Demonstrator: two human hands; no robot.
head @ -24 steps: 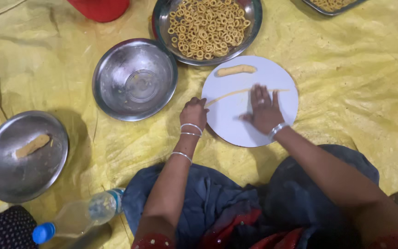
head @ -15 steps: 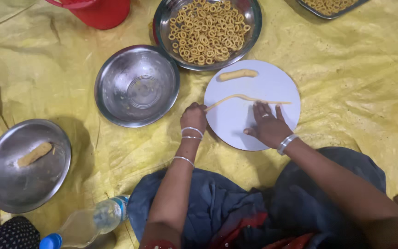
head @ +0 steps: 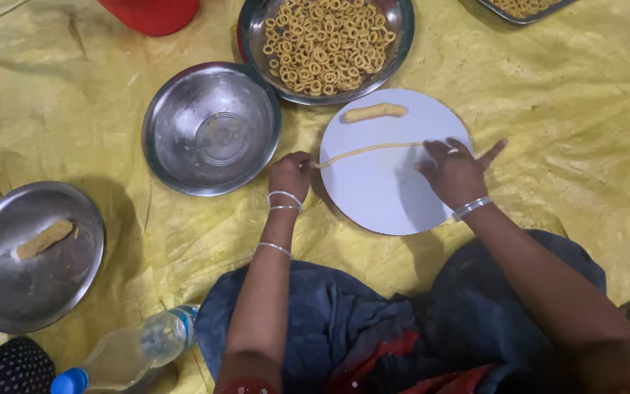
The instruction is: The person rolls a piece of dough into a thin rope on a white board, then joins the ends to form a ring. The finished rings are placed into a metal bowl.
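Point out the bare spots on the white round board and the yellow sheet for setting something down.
The white round board is bare on its near half, below the dough rope. The yellow sheet is bare right of the board. It is crowded between the empty steel bowl, the bowl of rings and the left hand.

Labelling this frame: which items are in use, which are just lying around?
In use: left hand, right hand, thin rolled dough rope, round white board, short dough log.
Idle: empty steel bowl, clear plastic bottle, red container.
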